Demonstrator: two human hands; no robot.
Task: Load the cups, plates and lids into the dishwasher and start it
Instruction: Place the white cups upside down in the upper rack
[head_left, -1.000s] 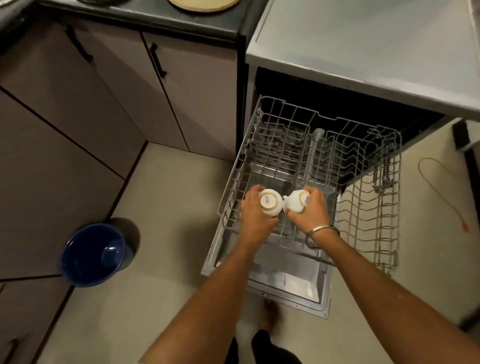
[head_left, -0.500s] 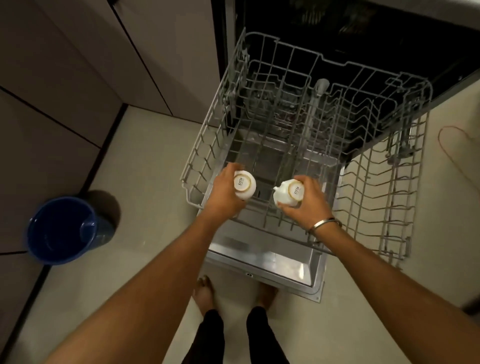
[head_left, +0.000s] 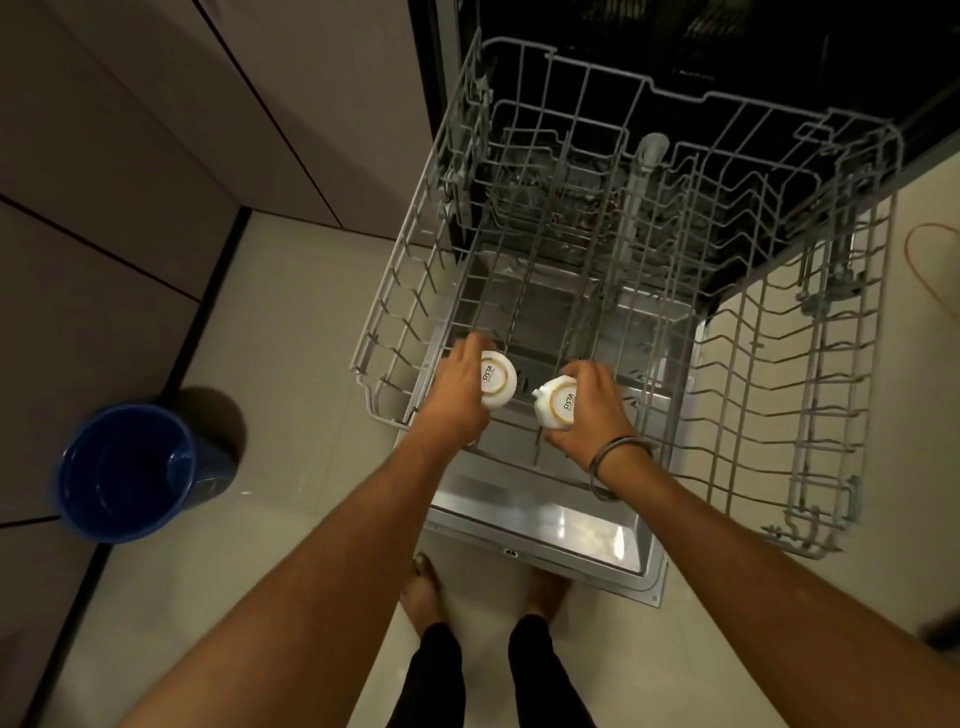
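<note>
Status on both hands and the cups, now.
Left hand grips one white cup, base up. Right hand grips second white cup. Both low over pulled-out dishwasher rack. Nothing in the way.

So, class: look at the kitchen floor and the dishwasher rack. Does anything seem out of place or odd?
A thin orange cord lies looped on the floor right of the rack, a likely trip hazard. A blue bucket stands by the cabinets. Nothing looks spilled or broken.
</note>
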